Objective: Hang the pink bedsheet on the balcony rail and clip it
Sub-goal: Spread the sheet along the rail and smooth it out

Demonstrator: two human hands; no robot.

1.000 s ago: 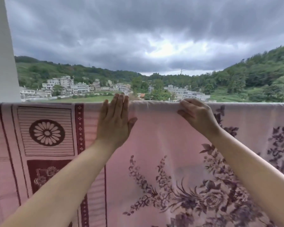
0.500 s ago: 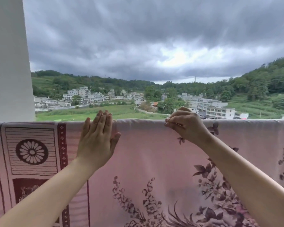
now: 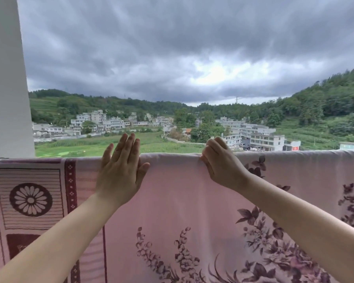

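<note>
The pink bedsheet [image 3: 172,201], printed with dark purple flowers and a maroon border, is draped over the balcony rail and fills the lower half of the view. The rail itself is hidden under the cloth. My left hand [image 3: 121,172] is flat and open, palm toward the sheet, its fingertips above the top fold. My right hand [image 3: 221,162] curls over the top edge and pinches the cloth there. No clip is visible in either hand.
A white pillar [image 3: 6,78] stands at the left, just beyond the sheet's end. Past the rail there is open air, with fields, houses and wooded hills far below under dark clouds.
The view has tilted up, so the rail sits lower in the frame. My left hand's fingertips have risen above the top edge. My right hand went from a flat hold to a pinch on the fold.
</note>
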